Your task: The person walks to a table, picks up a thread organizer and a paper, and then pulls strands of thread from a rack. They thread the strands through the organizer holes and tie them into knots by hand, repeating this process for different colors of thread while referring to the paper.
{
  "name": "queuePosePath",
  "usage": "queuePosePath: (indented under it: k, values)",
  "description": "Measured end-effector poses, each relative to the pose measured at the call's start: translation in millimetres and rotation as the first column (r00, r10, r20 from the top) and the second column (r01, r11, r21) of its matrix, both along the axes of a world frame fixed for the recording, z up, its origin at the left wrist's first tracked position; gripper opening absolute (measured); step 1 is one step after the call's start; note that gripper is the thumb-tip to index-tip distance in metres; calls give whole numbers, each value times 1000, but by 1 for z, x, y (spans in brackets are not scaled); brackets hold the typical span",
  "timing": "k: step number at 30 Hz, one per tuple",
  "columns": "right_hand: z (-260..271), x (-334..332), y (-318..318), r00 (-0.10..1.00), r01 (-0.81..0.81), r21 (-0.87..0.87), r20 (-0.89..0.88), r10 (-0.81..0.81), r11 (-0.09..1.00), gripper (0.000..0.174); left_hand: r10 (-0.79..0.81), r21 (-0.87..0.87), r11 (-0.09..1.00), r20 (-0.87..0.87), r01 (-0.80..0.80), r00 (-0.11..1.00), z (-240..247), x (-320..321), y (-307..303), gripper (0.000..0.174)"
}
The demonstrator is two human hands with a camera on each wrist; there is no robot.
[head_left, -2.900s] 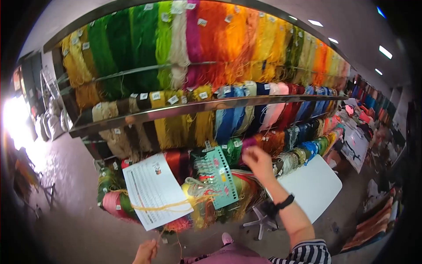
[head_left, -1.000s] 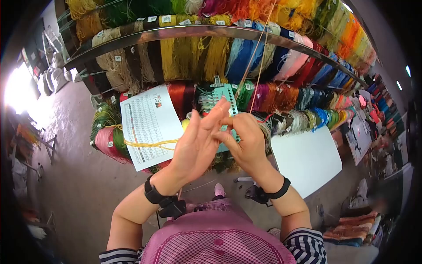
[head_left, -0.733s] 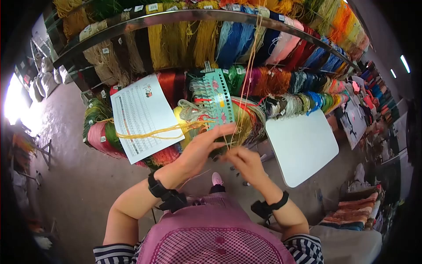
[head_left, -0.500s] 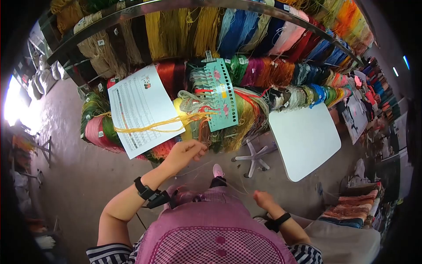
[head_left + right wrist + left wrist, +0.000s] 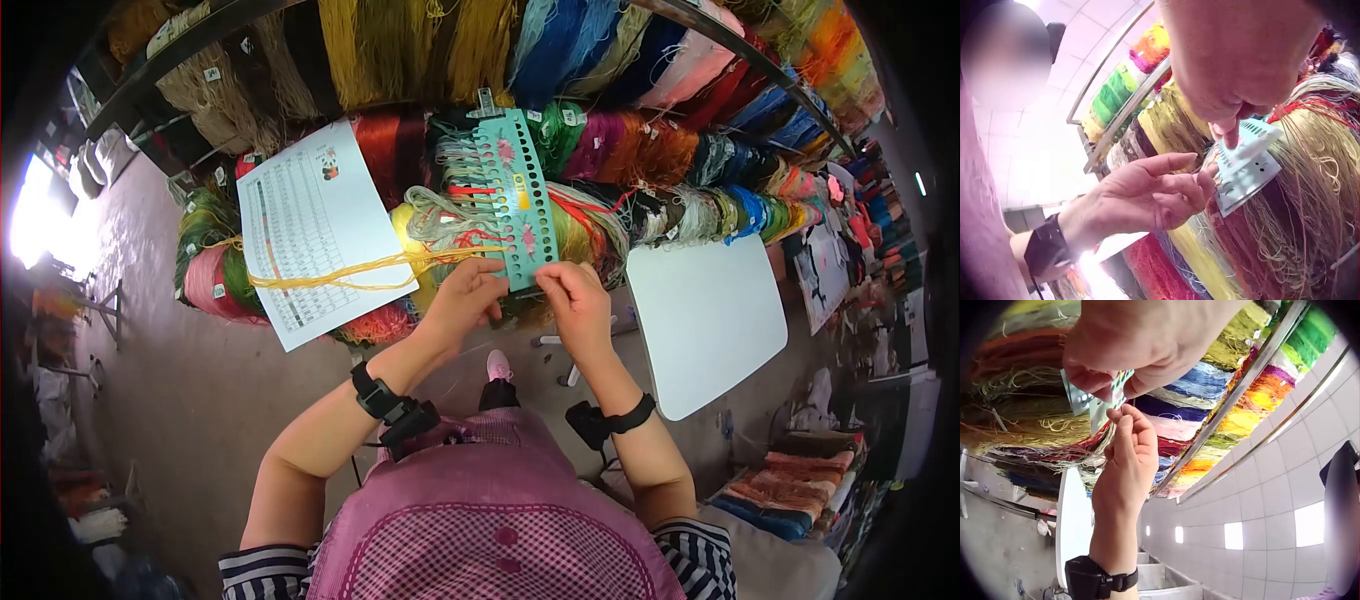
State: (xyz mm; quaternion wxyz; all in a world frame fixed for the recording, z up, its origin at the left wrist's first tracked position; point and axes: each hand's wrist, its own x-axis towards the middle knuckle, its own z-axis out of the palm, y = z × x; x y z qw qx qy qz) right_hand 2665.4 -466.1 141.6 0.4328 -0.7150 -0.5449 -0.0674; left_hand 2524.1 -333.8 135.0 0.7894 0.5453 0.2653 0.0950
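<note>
A mint-green thread card, printed with flowers and punched with holes along its edges, hangs clipped over the skeins. Pale and red threads loop through its left holes. My left hand pinches at the card's lower left edge, finger and thumb on either side of the punched strip in the left wrist view. Close beside it, my right hand has thumb and forefinger together at the lower right corner; the fine thread they drew out earlier cannot be made out now. In the right wrist view, the card's bottom stands away from the skeins.
A printed chart sheet lies on the skeins at left, with a yellow thread bundle across it. Rack rails carry hanging coloured skeins. A white board stands at right. A stool's legs show below.
The right hand drew thread across the left hand, swung down to the right, then came back up to the card. The left hand has come up to the card's bottom. The view tilted down.
</note>
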Motion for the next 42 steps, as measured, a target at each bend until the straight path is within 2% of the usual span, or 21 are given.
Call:
queuePosePath:
  k: [3,4,6,13,15,17,19,22,24,26,29,30,32,33,35,36,37,38,39,41,42]
  values:
    - [6,-6,14,952,21,14,-307,-15,1000,10,26,17,1000,8,-26,1000,-4,3,0,33]
    - [12,-6,16,951,15,10,-310,-11,1000,10,50,37,998,8,-50,999,-4,4,-1,30]
    - [22,-5,20,808,14,-134,-582,-90,991,6,67,-28,997,18,-67,998,3,5,-2,30]
    - [7,2,27,988,-7,-138,-153,-14,990,13,77,-3,997,62,-77,995,6,5,-4,30]
    - [5,2,30,980,-126,13,157,123,992,17,89,51,994,63,-92,994,10,6,-3,28]
    - [9,-4,27,986,-117,20,121,114,993,19,102,106,988,66,-109,993,11,6,1,26]
    - [30,-13,22,965,-89,-200,-260,35,976,23,34,147,988,85,-47,996,10,6,10,22]
    - [23,-10,23,961,-43,-221,-276,-20,974,28,11,87,996,-47,-7,999,21,13,11,19]
    - [19,-7,22,977,-4,-196,-210,-38,981,28,70,76,994,60,-75,996,3,19,12,16]
    - [23,-11,22,948,-1,-235,-308,-74,972,26,58,98,993,51,-62,997,4,14,16,17]
    - [17,-8,26,957,-25,-169,-289,-25,985,20,106,-217,974,194,-62,975,-1,4,27,15]
    - [18,-8,27,962,-36,-161,-272,-9,986,22,123,-206,975,194,-82,973,3,0,30,15]
    - [17,-7,28,967,-51,-152,-253,11,987,23,200,-543,839,349,24,915,10,-3,33,22]
    - [15,-7,27,962,-38,-201,-272,-19,979,25,205,-541,841,351,19,914,15,-5,36,22]
    - [17,-10,31,957,-31,-248,-288,-43,968,28,-148,-262,935,323,239,935,28,-8,45,24]
    - [20,-14,32,970,3,-196,-237,-50,981,30,-143,-263,936,324,234,935,34,-5,42,24]
    - [22,-16,33,981,33,-143,-187,-59,989,33,-253,-4,967,133,255,958,40,3,36,23]
    - [20,-15,35,981,24,-144,-185,-51,989,33,-298,247,918,-84,309,951,42,9,34,23]
    - [17,-11,38,993,-40,-94,-113,30,995,37,-288,245,922,-82,299,954,42,12,34,23]
    - [16,-7,43,993,-117,-47,-36,116,992,41,-303,529,769,-192,358,934,42,18,35,23]
    - [22,-6,45,988,-153,-69,0,153,986,44,-226,690,705,-1,164,974,11,21,39,29]
